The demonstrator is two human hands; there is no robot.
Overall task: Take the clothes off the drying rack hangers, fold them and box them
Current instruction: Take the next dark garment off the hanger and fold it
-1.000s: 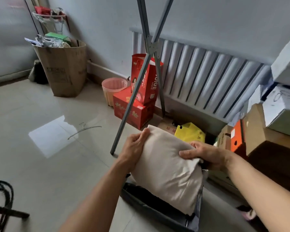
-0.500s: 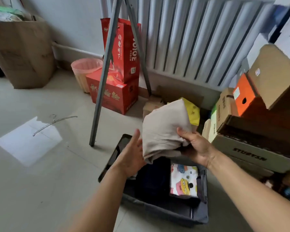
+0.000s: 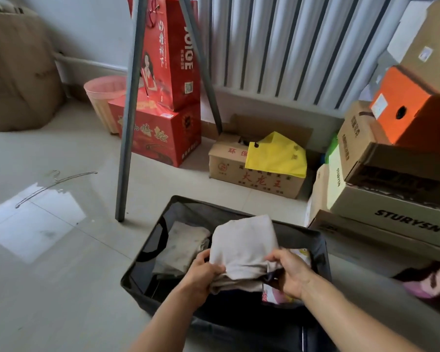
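Note:
A folded beige garment (image 3: 244, 247) is held over the open black fabric box (image 3: 323, 250) on the floor. My left hand (image 3: 201, 275) grips its near left edge and my right hand (image 3: 287, 273) grips its near right edge. Inside the box lie another folded beige piece (image 3: 181, 247) at the left, dark clothes, and a colourful printed piece (image 3: 274, 295) mostly hidden under my right hand. The grey legs of the drying rack (image 3: 127, 123) stand just beyond the box. A bare wire hanger (image 3: 54, 184) lies on the floor at the left.
Red gift boxes (image 3: 160, 133) and a pink bin (image 3: 102, 97) stand by the wall. A cardboard box with a yellow bag (image 3: 277, 156) sits under the radiator. Stacked cartons (image 3: 391, 199) crowd the right. A large brown carton (image 3: 18, 72) stands far left.
Both hands have lowered the beige garment toward the box, and the view has tilted down. The other beige piece inside the box has come into sight.

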